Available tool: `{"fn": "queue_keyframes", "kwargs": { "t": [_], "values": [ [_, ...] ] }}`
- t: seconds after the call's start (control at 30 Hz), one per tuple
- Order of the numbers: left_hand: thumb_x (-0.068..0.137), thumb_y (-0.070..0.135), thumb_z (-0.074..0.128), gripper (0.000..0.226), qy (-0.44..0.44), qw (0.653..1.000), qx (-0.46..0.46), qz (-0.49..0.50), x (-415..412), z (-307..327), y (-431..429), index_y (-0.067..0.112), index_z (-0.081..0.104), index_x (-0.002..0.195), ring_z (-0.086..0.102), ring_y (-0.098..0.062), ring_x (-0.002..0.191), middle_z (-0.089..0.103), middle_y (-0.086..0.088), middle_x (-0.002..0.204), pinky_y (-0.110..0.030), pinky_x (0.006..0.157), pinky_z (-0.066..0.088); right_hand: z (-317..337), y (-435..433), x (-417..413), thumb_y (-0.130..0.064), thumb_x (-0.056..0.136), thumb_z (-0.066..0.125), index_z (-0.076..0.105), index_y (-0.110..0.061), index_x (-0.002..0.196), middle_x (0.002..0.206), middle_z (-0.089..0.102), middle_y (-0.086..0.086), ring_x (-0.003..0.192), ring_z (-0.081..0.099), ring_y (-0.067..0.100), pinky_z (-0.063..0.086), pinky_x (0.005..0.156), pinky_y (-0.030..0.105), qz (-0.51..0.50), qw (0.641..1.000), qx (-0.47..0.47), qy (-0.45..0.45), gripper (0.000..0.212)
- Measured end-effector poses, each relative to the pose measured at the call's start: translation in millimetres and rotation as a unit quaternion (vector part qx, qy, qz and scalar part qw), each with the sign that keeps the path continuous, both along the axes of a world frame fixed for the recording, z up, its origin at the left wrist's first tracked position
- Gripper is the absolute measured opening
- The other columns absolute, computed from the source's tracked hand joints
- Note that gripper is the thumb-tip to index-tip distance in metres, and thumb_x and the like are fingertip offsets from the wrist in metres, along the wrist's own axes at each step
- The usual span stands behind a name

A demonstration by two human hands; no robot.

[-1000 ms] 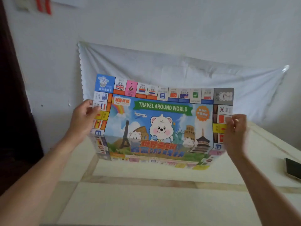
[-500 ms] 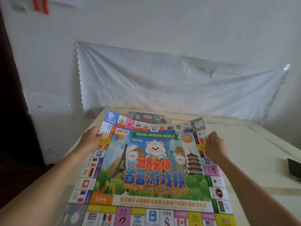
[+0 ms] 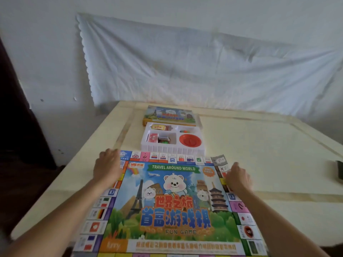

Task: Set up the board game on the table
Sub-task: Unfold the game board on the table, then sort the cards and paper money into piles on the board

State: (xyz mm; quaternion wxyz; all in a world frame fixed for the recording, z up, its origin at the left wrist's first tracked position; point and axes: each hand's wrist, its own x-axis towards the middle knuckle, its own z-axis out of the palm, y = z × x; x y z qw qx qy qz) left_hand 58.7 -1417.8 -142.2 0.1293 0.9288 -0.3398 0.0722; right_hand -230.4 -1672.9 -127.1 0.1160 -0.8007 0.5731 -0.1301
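You face a pale, scuffed wall (image 3: pixel 48 52) with a wrinkled white cloth (image 3: pixel 185 67), scalloped on its left edge, hung across it. A cream desk (image 3: pixel 259 154) with tan inlaid strips reaches the wall. A dark shape (image 3: pixel 16 136) fills your left. The light is soft and even.

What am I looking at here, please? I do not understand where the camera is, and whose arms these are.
There is no machine. A person wears the camera on the head, so it looks forward and down at their own arms. The left hand and the right hand hold the side edges of a colourful game board, lying on a pale table. Behind it stand a white tray with cards and a red dish, and the game box.
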Motion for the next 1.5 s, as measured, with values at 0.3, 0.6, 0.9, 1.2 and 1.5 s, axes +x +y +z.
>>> {"fn": "queue_keyframes", "kwargs": {
  "t": [0.3,0.6,0.9,1.2,1.5],
  "values": [
    [0.085,0.076,0.024,0.071,0.115,0.972,0.176,-0.108,-27,-5,-47,0.051,0.001,0.147,-0.013,-0.04,0.144,-0.013,0.002,0.16,-0.068,0.109,0.0,-19,8,37,-0.04,0.099,0.032,0.021,-0.041,0.144,0.157,0.008,-0.006,0.143,0.004,0.028,0.015,0.113,0.053,0.318,0.937,-0.02,0.144,0.046],
    [0.083,0.078,0.022,0.07,0.139,0.966,0.193,-0.101,-5,-10,-75,0.054,0.0,0.146,-0.015,-0.04,0.144,-0.014,0.003,0.16,-0.07,0.107,-0.003,-25,-14,75,-0.05,0.098,0.025,0.022,-0.042,0.142,0.156,0.01,-0.004,0.141,0.009,0.033,0.014,0.11,0.058,0.318,0.926,-0.012,0.204,0.045],
    [0.083,0.078,0.023,0.073,0.14,0.965,0.197,-0.1,14,-13,-92,0.052,-0.001,0.147,-0.015,-0.037,0.145,-0.015,0.006,0.16,-0.069,0.108,-0.004,-27,-28,94,-0.054,0.097,0.022,0.018,-0.041,0.145,0.151,0.021,-0.005,0.137,0.021,0.027,0.021,0.109,0.055,0.289,0.943,-0.013,0.162,0.05],
    [0.084,0.077,0.023,0.072,0.137,0.968,0.181,-0.105,33,-14,-114,0.05,0.0,0.147,-0.014,-0.037,0.145,-0.014,0.006,0.16,-0.068,0.108,-0.005,-24,-46,113,-0.052,0.098,0.023,0.019,-0.041,0.145,0.15,0.023,-0.005,0.136,0.021,0.026,0.02,0.109,0.055,0.283,0.947,-0.001,0.152,0.048],
    [0.089,0.071,0.019,0.068,0.102,0.978,0.139,-0.12,36,-26,-111,0.045,0.0,0.149,-0.006,-0.032,0.147,-0.004,0.005,0.161,-0.064,0.112,0.0,-26,-43,109,-0.053,0.098,0.023,0.021,-0.039,0.145,0.152,0.021,-0.004,0.139,0.017,0.025,0.016,0.11,0.051,0.285,0.948,-0.007,0.143,0.049]
  ]
}}
